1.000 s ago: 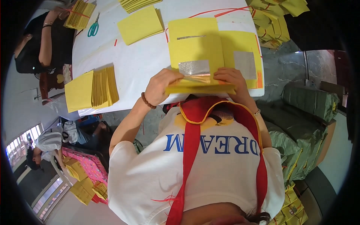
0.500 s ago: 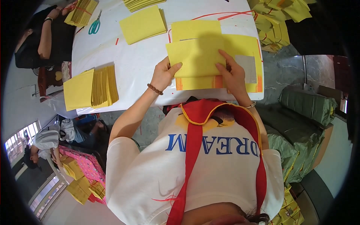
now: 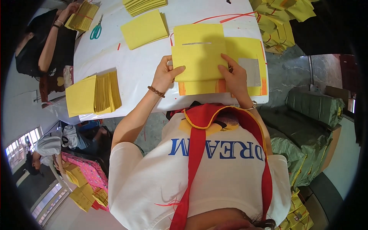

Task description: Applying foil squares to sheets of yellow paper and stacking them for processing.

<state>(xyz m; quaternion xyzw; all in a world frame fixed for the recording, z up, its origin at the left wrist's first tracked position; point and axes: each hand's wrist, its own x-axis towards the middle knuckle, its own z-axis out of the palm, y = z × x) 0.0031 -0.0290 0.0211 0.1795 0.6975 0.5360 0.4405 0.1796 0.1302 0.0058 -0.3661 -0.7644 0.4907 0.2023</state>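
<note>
Between both hands is a folded sheet of yellow paper (image 3: 199,63), held by its side edges at the table's near edge. My left hand (image 3: 168,74) grips its left edge, thumb on top and fingers underneath. On the opposite edge, my right hand (image 3: 234,74) has its thumb on top and its index finger stretched along the side. Beyond the held sheet shows yellow paper with a narrow grey strip (image 3: 196,43). Under and to the right lies a larger yellow sheet (image 3: 245,48) with a grey square (image 3: 250,71) and orange bands.
A fanned stack of folded yellow paper (image 3: 107,92) stands at the table's left. Farther off lie another yellow stack (image 3: 143,28), teal-handled scissors (image 3: 96,31) and red strips (image 3: 230,18). Another person's arm (image 3: 49,46) reaches over a tied bundle (image 3: 82,17). Green wrapped bales (image 3: 306,111) stand at right.
The held sheet has settled over the paper beneath, and the grey strip beyond it shows more fully. Both hands keep their grip. The other person's hand at the far left has shifted onto the bundle.
</note>
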